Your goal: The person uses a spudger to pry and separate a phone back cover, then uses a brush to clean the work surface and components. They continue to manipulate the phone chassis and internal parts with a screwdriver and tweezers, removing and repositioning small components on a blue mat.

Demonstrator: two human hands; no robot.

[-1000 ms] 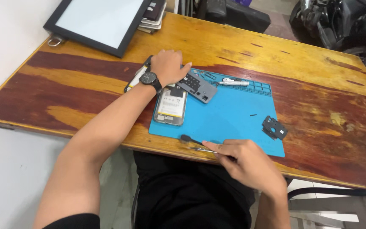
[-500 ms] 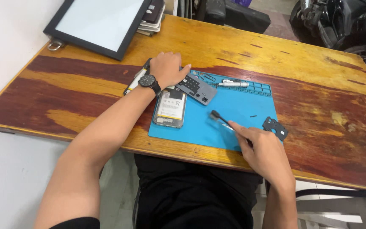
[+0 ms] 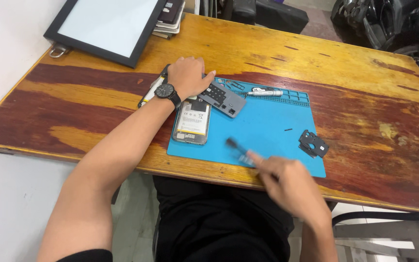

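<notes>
Black wristwatch [image 3: 166, 90], black short sleeve [image 3: 86, 255], dark trousers [image 3: 219, 223].

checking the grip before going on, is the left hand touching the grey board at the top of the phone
Touching. The head view shows the left hand lying flat on the grey board, its fingers covering the board's upper end above the opened phone.

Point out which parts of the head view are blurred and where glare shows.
Head view: the right hand and the dark-tipped slim tool it holds are motion-blurred; the left hand and opened grey smartphone are sharp; soft glare lies on the glossy wooden table.
</notes>
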